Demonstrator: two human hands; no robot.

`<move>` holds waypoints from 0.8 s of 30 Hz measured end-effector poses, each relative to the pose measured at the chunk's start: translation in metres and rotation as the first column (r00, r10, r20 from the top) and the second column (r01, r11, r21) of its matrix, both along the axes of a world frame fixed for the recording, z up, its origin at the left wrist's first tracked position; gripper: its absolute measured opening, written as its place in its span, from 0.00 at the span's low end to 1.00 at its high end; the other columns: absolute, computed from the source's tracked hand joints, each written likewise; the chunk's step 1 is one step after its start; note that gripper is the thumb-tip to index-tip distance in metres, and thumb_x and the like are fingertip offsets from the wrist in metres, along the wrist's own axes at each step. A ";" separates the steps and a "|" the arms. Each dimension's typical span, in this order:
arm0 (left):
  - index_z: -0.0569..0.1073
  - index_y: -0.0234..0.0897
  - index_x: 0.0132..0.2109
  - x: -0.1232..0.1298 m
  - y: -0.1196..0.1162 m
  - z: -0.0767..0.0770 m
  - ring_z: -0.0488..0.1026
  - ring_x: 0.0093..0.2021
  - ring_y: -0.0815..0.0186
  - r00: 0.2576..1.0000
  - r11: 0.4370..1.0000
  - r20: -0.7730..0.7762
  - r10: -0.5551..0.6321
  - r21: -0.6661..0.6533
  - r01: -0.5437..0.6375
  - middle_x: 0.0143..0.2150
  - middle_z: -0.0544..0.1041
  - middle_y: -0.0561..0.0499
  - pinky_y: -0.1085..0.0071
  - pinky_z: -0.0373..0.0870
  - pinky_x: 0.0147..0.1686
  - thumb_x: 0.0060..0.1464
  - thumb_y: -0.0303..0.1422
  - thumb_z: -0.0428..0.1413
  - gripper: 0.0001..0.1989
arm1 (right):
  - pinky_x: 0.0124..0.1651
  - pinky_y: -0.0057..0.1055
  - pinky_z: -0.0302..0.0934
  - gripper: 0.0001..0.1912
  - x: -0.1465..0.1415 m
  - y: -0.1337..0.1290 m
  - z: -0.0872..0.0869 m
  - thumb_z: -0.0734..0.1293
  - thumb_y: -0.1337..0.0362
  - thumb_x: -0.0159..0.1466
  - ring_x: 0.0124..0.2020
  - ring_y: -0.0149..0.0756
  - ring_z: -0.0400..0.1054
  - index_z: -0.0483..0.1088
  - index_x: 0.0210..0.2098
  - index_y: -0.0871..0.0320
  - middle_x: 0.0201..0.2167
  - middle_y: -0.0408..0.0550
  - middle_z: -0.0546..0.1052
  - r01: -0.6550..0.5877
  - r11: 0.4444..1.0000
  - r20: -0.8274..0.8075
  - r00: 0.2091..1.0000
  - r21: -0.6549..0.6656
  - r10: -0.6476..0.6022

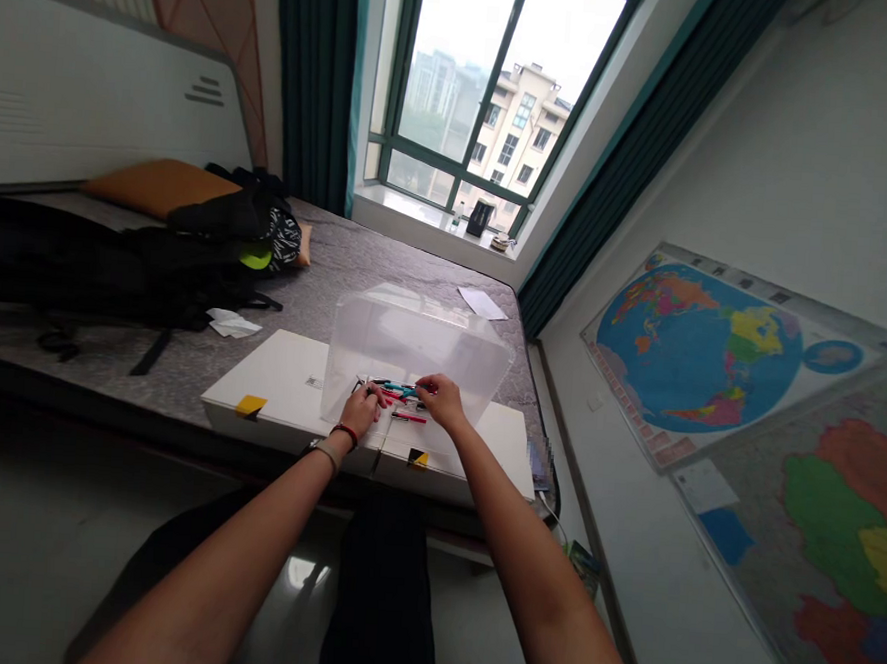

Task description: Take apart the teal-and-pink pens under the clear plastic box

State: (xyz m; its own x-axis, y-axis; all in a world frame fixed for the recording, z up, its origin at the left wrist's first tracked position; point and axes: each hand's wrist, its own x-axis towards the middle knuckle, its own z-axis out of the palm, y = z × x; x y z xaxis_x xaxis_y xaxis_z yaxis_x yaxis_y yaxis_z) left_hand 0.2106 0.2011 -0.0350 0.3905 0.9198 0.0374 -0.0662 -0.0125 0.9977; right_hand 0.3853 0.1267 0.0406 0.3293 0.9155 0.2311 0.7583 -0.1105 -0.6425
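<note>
Several pens, red, teal and dark, lie in a loose pile on two white boxes (pixel 283 374), in front of a clear plastic bin (pixel 428 336) tipped on its side. My left hand (pixel 364 407) is at the pile's left edge, its fingers curled on something too small to make out. At the right edge my right hand (pixel 440 399) has its fingers pressed together over the pens; what they hold is hidden. A red pen (pixel 409 418) lies apart, nearer to me, between my hands.
Boxes and bin rest on a grey mattress (pixel 388 258). Black bags (pixel 117 262) and an orange pillow (pixel 163 187) lie at the left, tissue (pixel 234 324) beside them. White paper (pixel 482 303) lies behind the bin. The map wall (pixel 698 348) stands right.
</note>
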 end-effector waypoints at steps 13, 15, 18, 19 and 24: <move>0.76 0.37 0.48 -0.002 -0.003 0.002 0.68 0.23 0.69 0.991 0.992 -0.131 0.019 0.126 -0.002 0.27 0.75 0.54 0.72 0.66 0.27 0.51 0.47 0.59 0.23 | 0.47 0.32 0.68 0.08 -0.017 0.021 0.013 0.70 0.69 0.58 0.37 0.34 0.74 0.75 0.39 0.56 0.36 0.45 0.80 -0.136 0.990 -0.054 0.989 0.041 0.138; 0.77 0.38 0.51 -0.002 -0.003 0.002 0.70 0.26 0.68 0.988 0.986 -0.152 0.017 0.169 0.009 0.27 0.75 0.54 0.72 0.67 0.30 0.48 0.49 0.61 0.27 | 0.46 0.33 0.67 0.08 -0.021 0.026 0.016 0.70 0.68 0.59 0.37 0.34 0.73 0.75 0.39 0.55 0.36 0.45 0.80 -0.143 0.990 -0.033 0.989 0.018 0.144; 0.79 0.39 0.49 -0.002 -0.003 0.002 0.73 0.31 0.65 0.983 0.980 -0.180 0.025 0.199 0.012 0.29 0.77 0.53 0.71 0.69 0.35 0.46 0.48 0.63 0.25 | 0.44 0.31 0.66 0.08 -0.026 0.035 0.019 0.71 0.67 0.58 0.36 0.33 0.72 0.75 0.39 0.56 0.35 0.45 0.79 -0.161 0.987 -0.014 0.987 -0.015 0.161; 0.80 0.39 0.46 -0.002 -0.003 0.001 0.74 0.32 0.64 0.982 0.981 -0.185 0.030 0.195 0.006 0.31 0.79 0.52 0.70 0.70 0.37 0.46 0.47 0.63 0.23 | 0.44 0.31 0.65 0.09 -0.027 0.038 0.020 0.72 0.66 0.58 0.35 0.33 0.72 0.75 0.39 0.56 0.35 0.44 0.79 -0.180 0.983 -0.016 0.984 -0.024 0.179; 0.81 0.41 0.42 -0.001 -0.004 0.002 0.76 0.38 0.60 0.981 0.980 -0.179 0.071 0.195 -0.035 0.38 0.82 0.47 0.67 0.72 0.41 0.49 0.44 0.61 0.16 | 0.40 0.27 0.63 0.12 -0.024 0.048 0.019 0.68 0.55 0.64 0.34 0.33 0.73 0.74 0.40 0.56 0.34 0.45 0.80 -0.193 0.981 -0.062 0.979 -0.011 0.192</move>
